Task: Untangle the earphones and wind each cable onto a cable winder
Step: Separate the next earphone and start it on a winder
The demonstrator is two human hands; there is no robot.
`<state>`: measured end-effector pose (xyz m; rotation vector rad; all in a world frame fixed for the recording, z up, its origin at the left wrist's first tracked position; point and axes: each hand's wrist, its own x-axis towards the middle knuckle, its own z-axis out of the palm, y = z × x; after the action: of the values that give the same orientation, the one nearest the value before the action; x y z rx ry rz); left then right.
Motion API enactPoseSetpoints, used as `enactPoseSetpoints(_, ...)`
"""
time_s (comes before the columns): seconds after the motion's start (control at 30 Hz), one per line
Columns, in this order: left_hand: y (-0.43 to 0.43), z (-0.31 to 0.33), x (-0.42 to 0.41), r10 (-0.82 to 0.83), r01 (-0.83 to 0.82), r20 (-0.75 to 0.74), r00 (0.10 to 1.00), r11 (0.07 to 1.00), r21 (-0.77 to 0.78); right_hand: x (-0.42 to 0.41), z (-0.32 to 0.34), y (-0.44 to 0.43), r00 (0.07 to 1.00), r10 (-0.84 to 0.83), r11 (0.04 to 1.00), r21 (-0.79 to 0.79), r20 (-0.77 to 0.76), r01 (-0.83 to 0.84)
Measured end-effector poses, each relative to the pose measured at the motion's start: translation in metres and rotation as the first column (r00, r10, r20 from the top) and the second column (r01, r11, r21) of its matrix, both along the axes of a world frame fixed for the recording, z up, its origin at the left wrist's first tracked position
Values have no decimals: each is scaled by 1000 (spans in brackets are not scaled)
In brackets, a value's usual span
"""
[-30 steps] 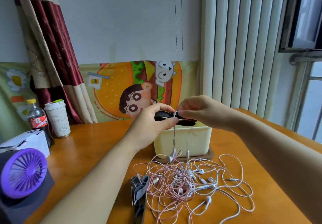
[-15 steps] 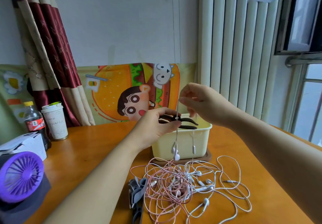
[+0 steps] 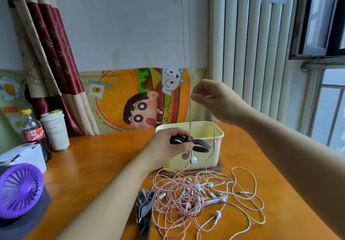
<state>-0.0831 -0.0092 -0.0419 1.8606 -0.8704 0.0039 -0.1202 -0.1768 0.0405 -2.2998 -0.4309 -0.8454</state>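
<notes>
**As the cable hangs taut: desk holdings, one winder in hand**

Where the two hands meet above the centre of the frame, the following is recorded.

- Left hand [image 3: 168, 146], centre: fingers curled round the left half of a black winder [image 3: 200, 145], thumb pressing a pink cable [image 3: 190, 118] against it.
- Right hand [image 3: 214, 99], raised up and to the right of the left: thumb and forefinger pinch the same cable; the other fingers are loosely curled.
- The cable runs straight down from the pinch to the winder. A white earbud [image 3: 193, 160] dangles just under the left thumb. A second strand drops from the right hand, in front of the box, into the tangle.
- Box [image 3: 205, 163], cream, open-topped, directly behind the winder, on a dark base.
- Tangle of earphones [image 3: 196, 198], pink and white, lower centre, its loops spreading toward the lower right, short of the table's curved right edge.
- Grey winders [image 3: 145, 206], lower centre, touching the tangle's left fringe.
- Table [image 3: 93, 165], orange wood: bare surface shows between the left forearm and the cup, and to the right of the box.
- Left edge of frame: purple fan [image 3: 20, 189], white carton [image 3: 24, 154], cola bottle [image 3: 34, 133], paper cup [image 3: 56, 131], grouped close together.
</notes>
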Motion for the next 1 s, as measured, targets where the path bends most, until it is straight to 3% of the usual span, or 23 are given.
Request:
enactPoseSetpoints(0.1,-2,-3,-4,-27,25,-62,998,999,-20,4,-4,-1,1000,-13,1000,5,-6,13)
enactPoseSetpoints(0.23,-5,-8,-7,-46,-5,-291,956,985,-173,20,-21,-10,994,-77,993,83,-79,83)
enactPoseSetpoints(0.33,-4,-16,-3,-44,-107,-462,886,949,-295,28,-46,-23,972,-128,987,70,-197,144)
enactPoseSetpoints(0.43,-2,-29,4,-15,-252,-573,820,889,-383,26,-73,-27,974,-174,974,122,-148,193)
enactPoseSetpoints(0.57,-2,-43,16,3,-384,-633,774,797,-466,10,-101,-10,975,111,963,261,-191,-58)
enactPoseSetpoints(0.7,-9,-49,23,-40,-422,-657,753,736,-530,14,-130,8,974,173,980,124,-147,-156)
enactPoseSetpoints(0.83,-19,-56,25,-71,-445,-670,739,696,-563,26,-148,19,989,132,933,347,-70,-100)
enactPoseSetpoints(1.0,-30,-61,36,-98,-439,-664,741,678,-590,37,-156,20,966,205,741,670,-156,-49)
